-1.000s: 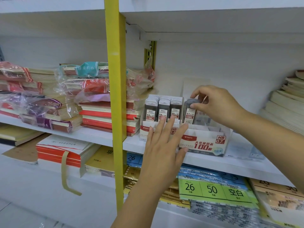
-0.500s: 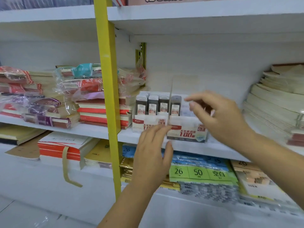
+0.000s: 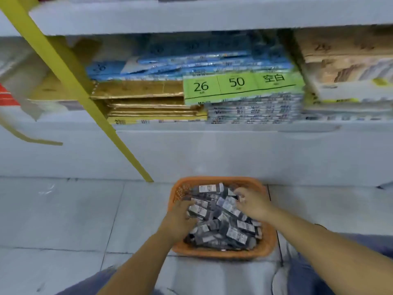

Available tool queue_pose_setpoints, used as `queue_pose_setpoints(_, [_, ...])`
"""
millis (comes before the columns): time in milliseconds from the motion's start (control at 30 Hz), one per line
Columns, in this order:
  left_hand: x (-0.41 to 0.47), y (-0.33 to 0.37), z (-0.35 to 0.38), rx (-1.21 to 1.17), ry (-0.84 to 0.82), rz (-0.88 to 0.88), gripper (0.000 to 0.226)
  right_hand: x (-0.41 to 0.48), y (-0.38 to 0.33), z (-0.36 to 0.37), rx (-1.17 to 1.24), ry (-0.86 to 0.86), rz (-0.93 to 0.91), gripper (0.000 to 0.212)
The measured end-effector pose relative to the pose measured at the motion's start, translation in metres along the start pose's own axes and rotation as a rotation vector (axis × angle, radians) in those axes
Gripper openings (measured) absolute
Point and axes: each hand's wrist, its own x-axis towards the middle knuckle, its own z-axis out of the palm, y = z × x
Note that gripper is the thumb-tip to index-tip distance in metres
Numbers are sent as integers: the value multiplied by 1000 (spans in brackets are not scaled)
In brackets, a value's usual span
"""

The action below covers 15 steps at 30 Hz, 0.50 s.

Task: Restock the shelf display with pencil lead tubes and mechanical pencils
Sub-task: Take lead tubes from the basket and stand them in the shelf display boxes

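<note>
In the basket [image 3: 212,180], shelf [image 3: 212,18] abandoned, left hand [image 3: 176,224] and right hand [image 3: 255,204] touch lead tubes [image 3: 221,223]; fingers' [image 3: 239,191] grip unclear.

L hand [image 3: 179,216] & R hand [image 3: 253,204] reach down, fingers curled.

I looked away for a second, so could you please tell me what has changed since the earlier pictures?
The right hand released its tube into the shelf's display box; then it and the left hand dropped to the orange basket on the floor, digging among lead tubes. The green-labelled packs stayed put.
</note>
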Motion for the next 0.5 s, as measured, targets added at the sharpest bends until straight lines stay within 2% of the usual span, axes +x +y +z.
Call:
queue_pose_setpoints(100, [20, -23, 32, 54, -19, -36, 63, 16, 20, 29, 50, -25, 49, 49])
queue_pose_setpoints(200, [40, -35, 44, 148, 86, 42, 67, 26, 25, 53, 24, 6, 36, 72])
queue_pose_setpoints(300, [61, -41, 48, 320, 93, 83, 76, 31, 21, 76, -10, 5, 48, 89])
queue_pose_setpoints(400, [80, -43, 50, 410, 69, 61, 82, 35, 20, 92, 20, 17, 63, 90])
queue_pose_setpoints(500, [92, -40, 50, 402, 102, 36, 80, 39, 24, 93, 54, -15, 91, 76])
